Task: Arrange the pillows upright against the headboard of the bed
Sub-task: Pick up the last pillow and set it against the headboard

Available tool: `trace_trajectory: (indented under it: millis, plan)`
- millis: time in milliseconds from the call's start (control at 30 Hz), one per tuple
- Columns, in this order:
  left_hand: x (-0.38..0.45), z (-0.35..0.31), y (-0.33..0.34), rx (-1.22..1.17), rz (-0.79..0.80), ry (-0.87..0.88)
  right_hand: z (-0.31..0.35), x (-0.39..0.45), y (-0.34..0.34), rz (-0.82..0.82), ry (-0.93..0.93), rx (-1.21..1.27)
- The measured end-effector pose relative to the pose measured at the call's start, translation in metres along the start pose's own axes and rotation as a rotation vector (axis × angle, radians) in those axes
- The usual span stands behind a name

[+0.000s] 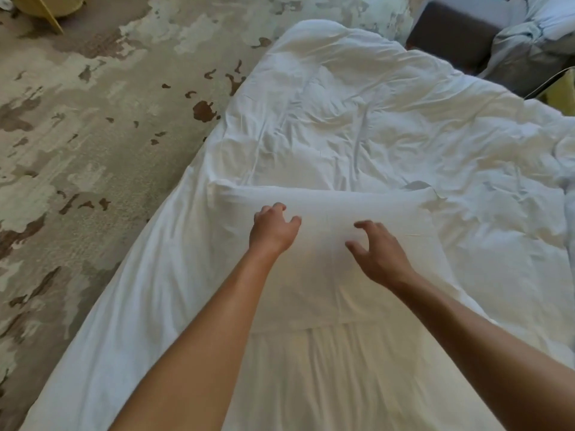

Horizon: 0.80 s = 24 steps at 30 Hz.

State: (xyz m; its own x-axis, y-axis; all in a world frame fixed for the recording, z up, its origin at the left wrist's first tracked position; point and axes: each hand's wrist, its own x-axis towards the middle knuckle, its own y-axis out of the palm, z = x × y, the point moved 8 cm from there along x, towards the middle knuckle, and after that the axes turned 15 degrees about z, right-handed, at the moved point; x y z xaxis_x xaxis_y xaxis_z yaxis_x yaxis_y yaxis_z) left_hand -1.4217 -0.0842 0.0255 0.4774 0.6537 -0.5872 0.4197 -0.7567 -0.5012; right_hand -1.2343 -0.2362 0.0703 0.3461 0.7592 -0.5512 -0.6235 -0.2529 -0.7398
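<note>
Head view: a mottled beige-and-brown patterned carpet (93, 135) covers the floor to the left of the bed (130, 306). A dark grey upholstered block (451, 29) stands past the far end of the bed, with a heap of pale grey-blue bedding (535, 35) just beside it. A crumpled white duvet (357, 113) covers the far part of the mattress. The white rectangular fabric pillow (326, 275) lies flat across the sheet near the person, its case lightly creased. The left hand (273, 231) hovers over the pillow's far-left area, fingers loosely curled, gripping nothing. The right hand (379, 253) hovers over the middle, fingers spread and bent. Contact with the pillow cannot be determined.
</note>
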Motion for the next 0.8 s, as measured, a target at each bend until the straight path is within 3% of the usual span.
trace_trajectory:
  millis: [167,300,400,567,733,800]
  plan:
    - [0.075,0.009,0.011,0.346,0.112,-0.038,-0.005,0.101,-0.008,0.024,0.002,-0.037]
    - [0.087,0.019,0.025,0.414,0.106,-0.013,-0.014,0.163,-0.007,0.029,-0.005,-0.107]
    - [0.092,0.022,0.026,0.472,0.134,-0.019,-0.027,0.186,0.005,0.034,0.007,-0.293]
    - [0.094,0.008,0.019,0.612,0.159,-0.011,-0.051,0.162,0.035,-0.036,0.007,-0.292]
    - [0.091,-0.026,0.004,0.679,-0.093,0.124,-0.079,0.097,0.061,-0.134,0.026,-0.241]
    - [0.091,-0.029,0.014,0.717,-0.037,0.107,-0.087,0.069,0.073,-0.179,0.016,-0.231]
